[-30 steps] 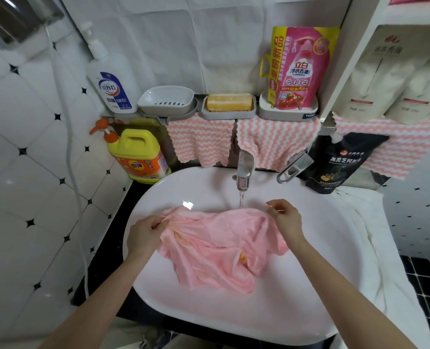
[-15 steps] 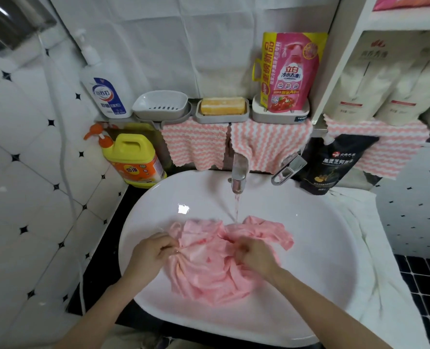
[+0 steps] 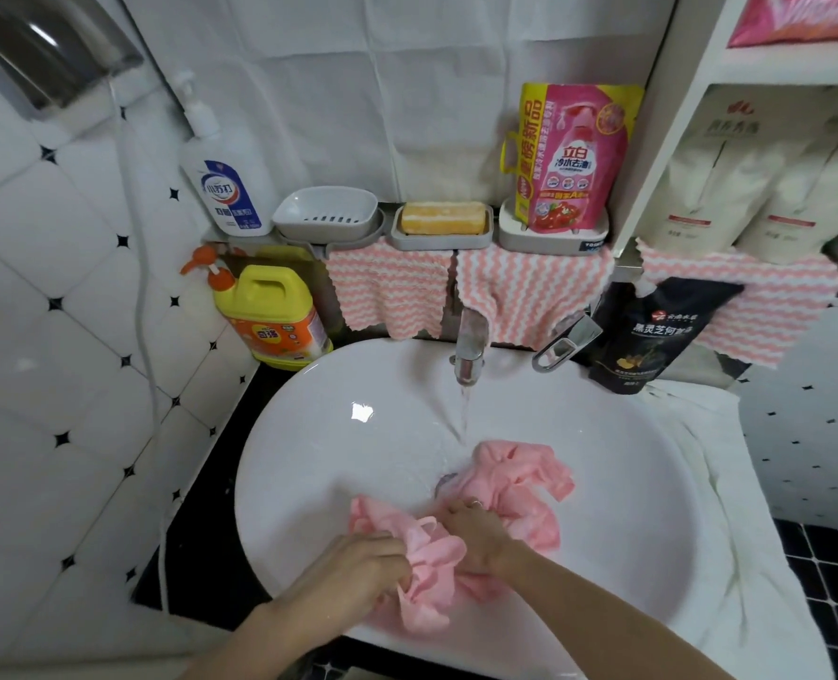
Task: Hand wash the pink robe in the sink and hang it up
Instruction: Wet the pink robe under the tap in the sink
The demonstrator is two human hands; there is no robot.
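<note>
As I look down through the head camera, the white sink (image 3: 309, 458) takes up most of my view. A white towel (image 3: 730, 557) is draped over the counter along its right side.

Inside the basin lies the pink robe (image 3: 515, 478), bunched into a crumpled mass. Its long axis runs diagonally. The near end hangs toward the front rim at lower left, and the far end points up and right, spreading beside the drain (image 3: 444, 483), which it partly covers.

I see the left hand (image 3: 358, 571) with its fingers curled tight around a gathered fold at the near end of the robe. The right hand (image 3: 475, 532) sits just beside it on the middle of the fabric, with its fingers bent down and dug into the cloth. The two hands are almost touching.

Behind them the faucet (image 3: 471, 350) stands at the back rim. A thin stream of water (image 3: 465, 409) falls from it, landing just at the far edge of the robe.
</note>
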